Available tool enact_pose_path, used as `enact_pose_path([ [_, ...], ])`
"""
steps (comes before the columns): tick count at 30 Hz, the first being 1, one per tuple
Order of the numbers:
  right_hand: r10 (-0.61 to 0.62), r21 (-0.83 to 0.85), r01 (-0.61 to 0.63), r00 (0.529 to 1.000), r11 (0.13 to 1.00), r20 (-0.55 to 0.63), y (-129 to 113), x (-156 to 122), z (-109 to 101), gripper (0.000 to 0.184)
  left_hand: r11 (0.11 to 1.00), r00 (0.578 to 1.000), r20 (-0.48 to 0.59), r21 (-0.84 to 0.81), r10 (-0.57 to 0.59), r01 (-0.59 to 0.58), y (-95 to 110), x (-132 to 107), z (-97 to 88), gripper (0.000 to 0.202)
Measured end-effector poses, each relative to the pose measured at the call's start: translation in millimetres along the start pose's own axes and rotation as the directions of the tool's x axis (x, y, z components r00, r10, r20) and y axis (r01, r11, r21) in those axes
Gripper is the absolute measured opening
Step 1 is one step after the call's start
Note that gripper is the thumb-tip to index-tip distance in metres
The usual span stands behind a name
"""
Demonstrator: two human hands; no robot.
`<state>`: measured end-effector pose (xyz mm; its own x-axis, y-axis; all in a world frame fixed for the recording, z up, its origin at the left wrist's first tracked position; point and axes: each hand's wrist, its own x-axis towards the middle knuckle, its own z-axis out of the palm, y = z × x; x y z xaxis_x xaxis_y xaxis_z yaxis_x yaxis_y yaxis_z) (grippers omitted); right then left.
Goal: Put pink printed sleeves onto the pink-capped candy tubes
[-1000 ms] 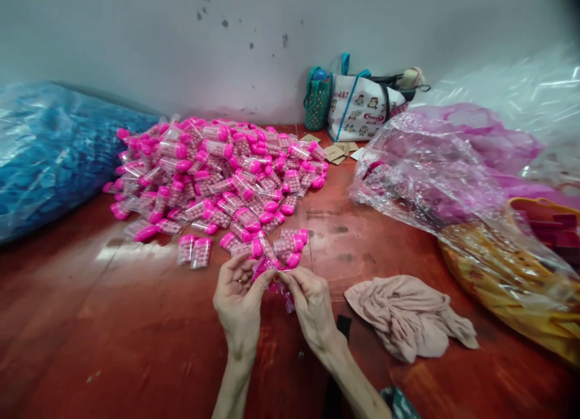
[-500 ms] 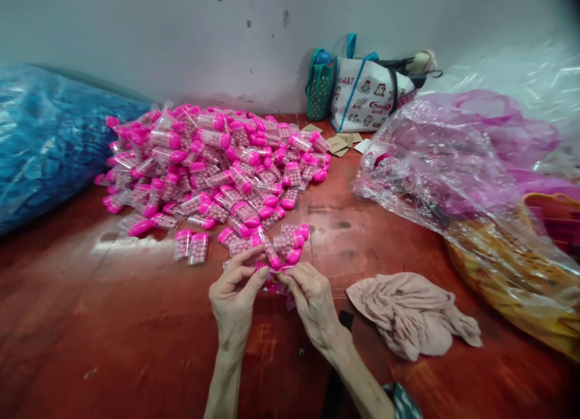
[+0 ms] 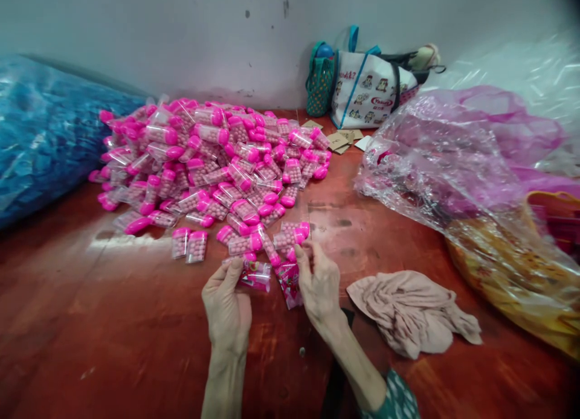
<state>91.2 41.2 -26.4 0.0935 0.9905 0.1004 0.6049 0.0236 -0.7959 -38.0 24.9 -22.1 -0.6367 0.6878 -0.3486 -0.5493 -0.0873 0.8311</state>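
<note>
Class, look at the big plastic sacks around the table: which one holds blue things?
The blue sack at the far left, beside the pile of pink-capped tubes. The sacks on the right are clear with pink contents.

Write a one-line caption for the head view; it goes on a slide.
Left hand and right hand each hold a small printed packet before a heap of pink-capped candy tubes on a red table.
</note>
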Motion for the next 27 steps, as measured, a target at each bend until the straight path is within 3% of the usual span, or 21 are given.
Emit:
enact_pose_path([
  [4,-0.034,-0.183,0.041,0.998,0.982,0.043,-15.7,16.3,22.2,0.036,0.999,1.0,-0.01,-0.045,-0.025,0.025,4.9,3.3,-2.1,0.017],
  [7,-0.076,-0.246,0.117,0.982,0.962,0.171,-27.5,19.2,32.9,0.033,0.997,1.0,-0.012,-0.068,-0.019,0.018,7.2,5.0,-3.7,0.016],
  [11,-0.129,-0.123,0.161,0.964,0.979,0.234,-33.2,17.8,40.1,0.04,0.995,0.998,0.024,-0.087,-0.052,0.054,12.1,4.7,-5.1,0.009],
  [14,-0.149,0.013,0.15,0.96,0.989,0.235,-27.9,23.1,44.4,0.048,0.974,0.984,-0.006,-0.144,-0.179,0.176,20.3,2.0,-2.4,0.013],
  [17,-0.12,0.17,0.085,0.97,0.982,0.209,-17.3,30.6,40.8,0.032,0.92,0.935,-0.064,-0.214,-0.348,0.328,29.1,-0.2,0.7,0.03],
  [19,-0.06,0.279,0.006,0.981,0.96,0.186,-10.7,31.1,31.2,0.017,0.905,0.918,-0.085,-0.226,-0.388,0.361,31.6,-0.3,0.7,0.036],
  [22,0.06,0.412,-0.124,0.984,0.903,0.165,-8.5,21.9,10.6,0.03,0.924,0.939,-0.081,-0.229,-0.333,0.308,27.7,0.6,-2.8,0.034],
  [24,0.114,0.5,-0.19,0.977,0.845,0.179,-13.7,11.8,-1.7,0.032,0.949,0.967,-0.026,-0.2,-0.253,0.242,21.7,0.7,-5.9,0.02],
  [26,0.21,0.696,-0.321,0.947,0.643,0.244,-22.0,2.1,-9.8,0.027,0.972,0.984,0.045,-0.152,-0.173,0.178,15.7,0.1,-8.3,0.004],
  [27,0.23,0.739,-0.344,0.939,0.579,0.257,-26.1,-1.8,-12.0,0.026,0.98,0.986,0.082,-0.127,-0.142,0.152,13.4,-0.5,-8.9,0.011],
])
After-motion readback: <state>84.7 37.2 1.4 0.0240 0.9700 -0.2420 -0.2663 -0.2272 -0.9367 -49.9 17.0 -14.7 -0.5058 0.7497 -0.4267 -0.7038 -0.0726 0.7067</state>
